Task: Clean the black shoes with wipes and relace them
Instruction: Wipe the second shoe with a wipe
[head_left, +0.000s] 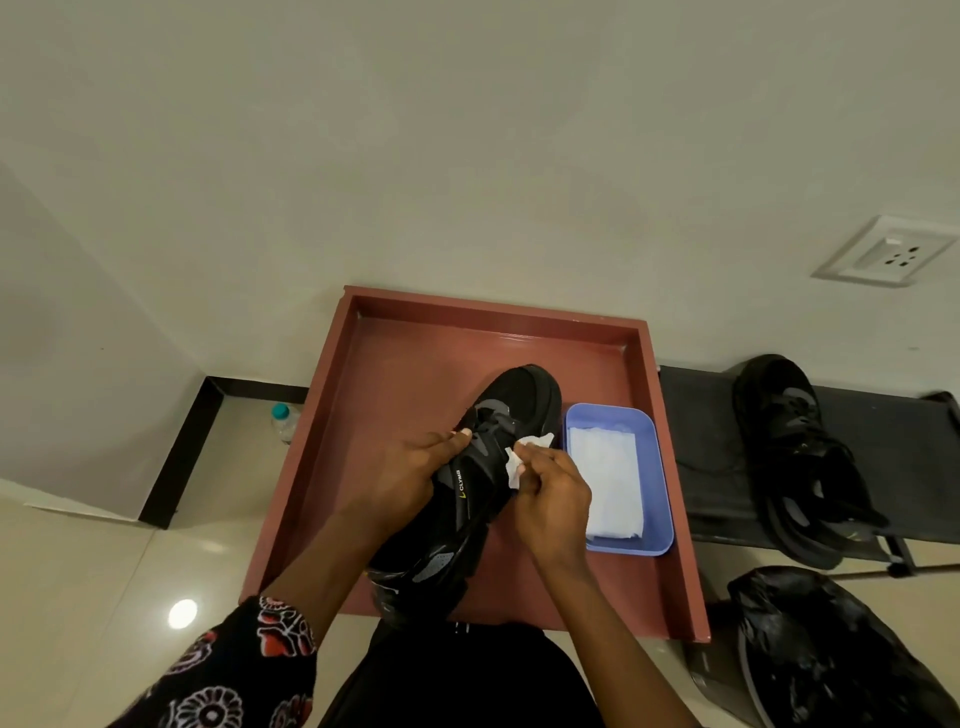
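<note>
Black shoe (470, 467), "CLYMB" on side, gripped by left hand (415, 475); right hand (553, 491) fingers pinch wipe (519, 457).

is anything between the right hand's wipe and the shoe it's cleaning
Nothing visible. The right hand pinches the wipe right at the laces of the shoe, which the left hand holds over the red tray.
</note>
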